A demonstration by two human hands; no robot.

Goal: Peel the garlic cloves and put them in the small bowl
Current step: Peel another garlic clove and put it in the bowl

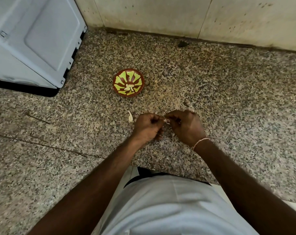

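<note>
Peeling is the step in hand: both hands meet above the speckled tabletop, and a garlic clove is held between them. The left hand has its fingers curled, and they pinch the clove from the left side; the right hand has its fingers also curled, and they pinch the same clove, or its skin, from the right side. Only a small pale part of the clove shows between the fingertips, so its long axis I cannot tell with certainty; it seems to lie roughly across, from one hand to the other.

The small bowl, brown with green marks, stands farther away on the tabletop, beyond the hands and to their left. A few peeled cloves lie already in its bottom. The left hand is somewhat nearer to the bowl than the right one, so in my judgement the drop would be shorter for the left hand, moving forward and a little to the left.

One more clove, not peeled as it seems, lies on the tabletop just beside the left hand, between this hand and the bowl.

A grey appliance stands at the far left.
</note>
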